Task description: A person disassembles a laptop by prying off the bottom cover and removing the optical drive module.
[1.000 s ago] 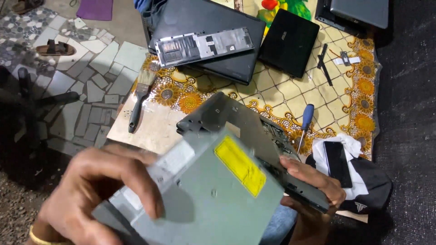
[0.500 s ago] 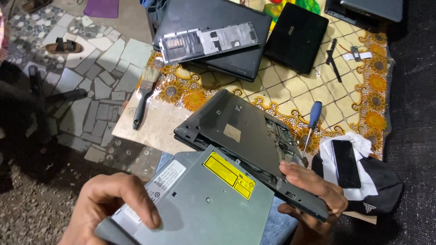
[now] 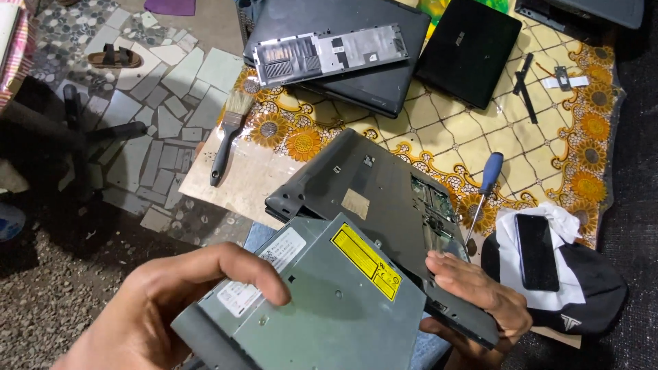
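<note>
My left hand grips a flat grey optical drive with a yellow label and a white label on its metal top, thumb across the top near the white label. The drive lies over the near edge of a dark grey laptop, turned bottom up and tilted, with part of its circuit board exposed. My right hand holds that laptop by its near right corner, fingers on top of the base.
A table with a sunflower-patterned cloth carries a paintbrush, a blue-handled screwdriver, an opened laptop base with a silver panel and a black laptop. A phone lies on a white cloth over a black cap. A stone floor lies to the left.
The optical drive has come lower and flatter, away from the camera, showing more of the laptop behind it. The view has shifted, with the table now further up and right.
</note>
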